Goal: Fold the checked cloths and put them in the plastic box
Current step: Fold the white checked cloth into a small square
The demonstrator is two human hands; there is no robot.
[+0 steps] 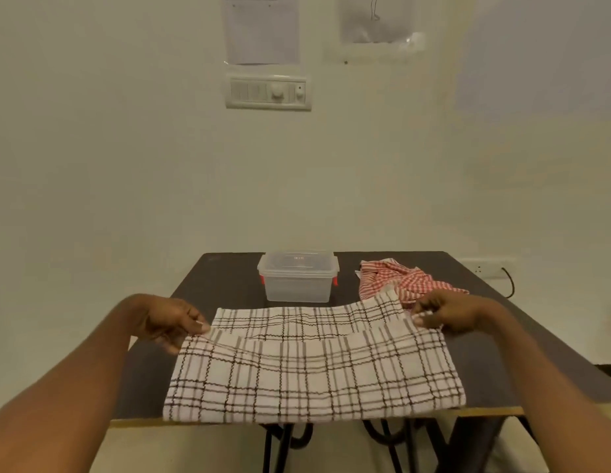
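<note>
Head view: grey checked cloth point(314, 367) spread on desk point(208, 288), near edge overhanging at 6 o'clock. Far corners pinched by left hand point(167, 322) and right hand point(451, 314) fingers. Uneven pull risks skewed fold or slide off desk. Lidded plastic box point(298, 276) at 12 o'clock, red cloth point(399, 279) at 1 o'clock.

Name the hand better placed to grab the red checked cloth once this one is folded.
Right hand: the crumpled red checked cloth lies just beyond its fingers, on the dark table's right side; the left hand is across the table.
</note>
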